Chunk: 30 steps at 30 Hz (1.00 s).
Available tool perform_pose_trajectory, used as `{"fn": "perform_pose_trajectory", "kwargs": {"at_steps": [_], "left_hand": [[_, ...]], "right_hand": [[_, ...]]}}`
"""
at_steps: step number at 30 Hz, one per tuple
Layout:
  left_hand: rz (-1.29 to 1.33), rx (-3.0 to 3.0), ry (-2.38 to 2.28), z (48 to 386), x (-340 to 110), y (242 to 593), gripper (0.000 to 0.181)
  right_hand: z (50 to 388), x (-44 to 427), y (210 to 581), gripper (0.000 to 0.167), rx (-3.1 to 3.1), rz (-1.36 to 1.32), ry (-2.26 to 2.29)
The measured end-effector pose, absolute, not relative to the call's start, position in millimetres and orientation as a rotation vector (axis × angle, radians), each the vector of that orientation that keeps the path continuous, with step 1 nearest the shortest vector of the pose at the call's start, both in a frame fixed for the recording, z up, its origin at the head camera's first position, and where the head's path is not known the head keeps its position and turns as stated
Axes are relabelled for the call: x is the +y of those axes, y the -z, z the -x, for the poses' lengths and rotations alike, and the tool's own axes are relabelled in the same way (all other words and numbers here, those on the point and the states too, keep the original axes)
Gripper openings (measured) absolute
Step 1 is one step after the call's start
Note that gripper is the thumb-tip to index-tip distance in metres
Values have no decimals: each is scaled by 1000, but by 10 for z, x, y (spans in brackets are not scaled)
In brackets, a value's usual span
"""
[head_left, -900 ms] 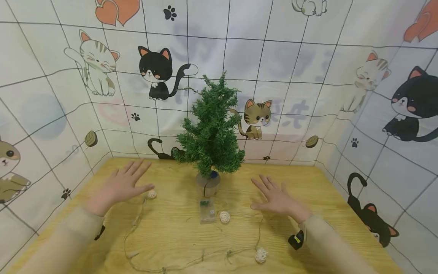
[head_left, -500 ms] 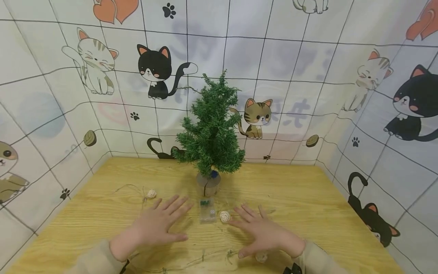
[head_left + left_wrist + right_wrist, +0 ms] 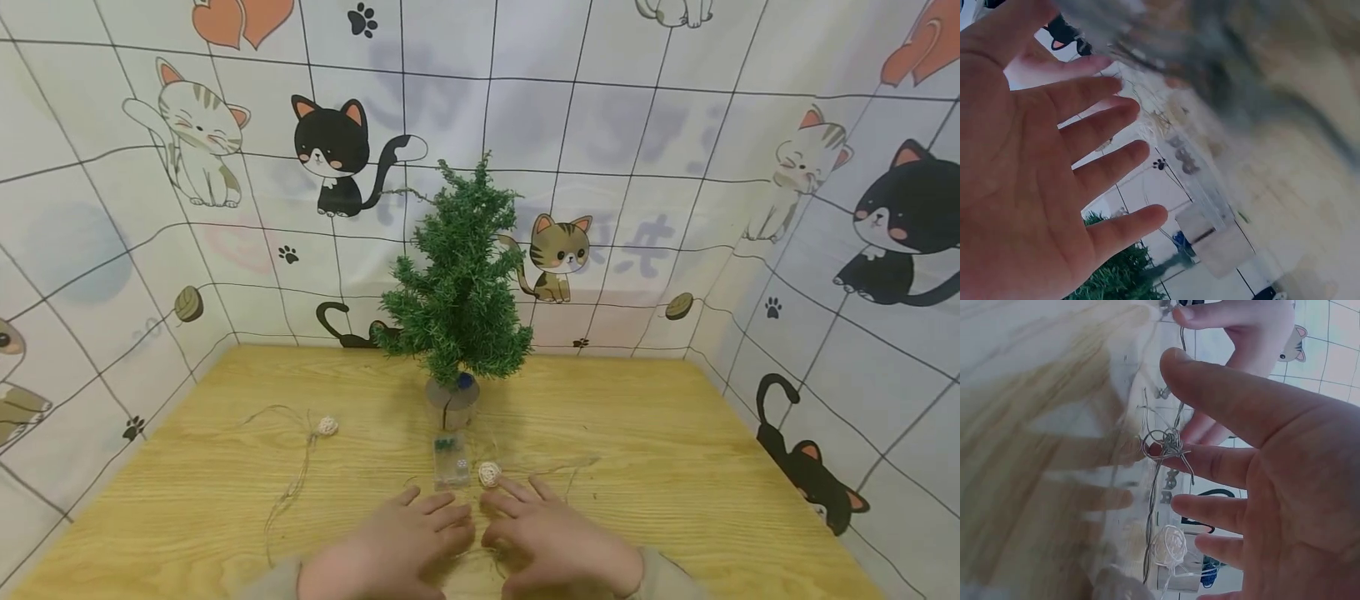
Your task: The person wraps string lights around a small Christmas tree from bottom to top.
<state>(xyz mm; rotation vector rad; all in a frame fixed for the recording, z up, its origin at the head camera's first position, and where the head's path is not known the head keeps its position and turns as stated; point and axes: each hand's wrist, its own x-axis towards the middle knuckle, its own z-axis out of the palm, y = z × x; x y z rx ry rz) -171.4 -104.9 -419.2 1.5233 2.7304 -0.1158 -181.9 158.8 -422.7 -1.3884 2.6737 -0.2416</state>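
Where the near part of the desk (image 3: pixel 652 533) shows, the left hand (image 3: pixel 401 542) and the right hand (image 3: pixel 558 537) stand low over it, side by side but apart, their fingers (image 3: pixel 1213 461) spread and released, grasping nothing. The cord (image 3: pixel 1149 540) passes by the right hand, its wiry knot (image 3: pixel 1170 444) in line with the index fingertip; contact cannot be determined. Another length lies loosely curved on the desk to the left. In this inspector's judgement the cord is light, thin, springy and liable to tangle; a plain stretch beside a knot offers the soundest pinch. Just past the right fingertips sits a ball (image 3: pixel 490 475) of openwork, probably very light, stiff yet crushable and prone to roll; it should be taken gently by its sides. Left of it lies a clear box (image 3: pixel 452 462), presumably slippery and brittle, best held by its long edges. A second ball (image 3: pixel 327 426) lies farther left, by the cord. Beyond the box the tree (image 3: pixel 457 292) stands upright; its base (image 3: pixel 452 407) appears the heaviest part and the proper hold. Printed cloth (image 3: pixel 622 50) hangs behind.
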Motion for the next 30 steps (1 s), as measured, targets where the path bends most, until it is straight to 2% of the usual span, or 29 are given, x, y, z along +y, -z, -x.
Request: {"fn": "perform_pose_trajectory", "kwargs": {"at_steps": [10,14,17,22,25,30], "left_hand": [[-1655,2839,11,1695,-933,4192,5],[-1682,2852,-22,1688,-949,4163,15],[-1600,2858,-104,1687,-972,4117,21],[-1441,2890,-292,1690,-1008,3946,24],[-1421,2916,-393,1708,-1049,3820,11],[-1340,2974,-620,1752,-1151,3673,10]], "right_hand": [[1818,1523,4264,32,2569,1356,397],[1818,1501,4275,18,2570,1369,424],[1809,1479,4282,3,2575,1381,476],[1817,1459,4300,13,2554,1420,646],[1845,1465,4296,10,2494,1385,824],[1867,1486,4257,4,2270,1214,1229]]}}
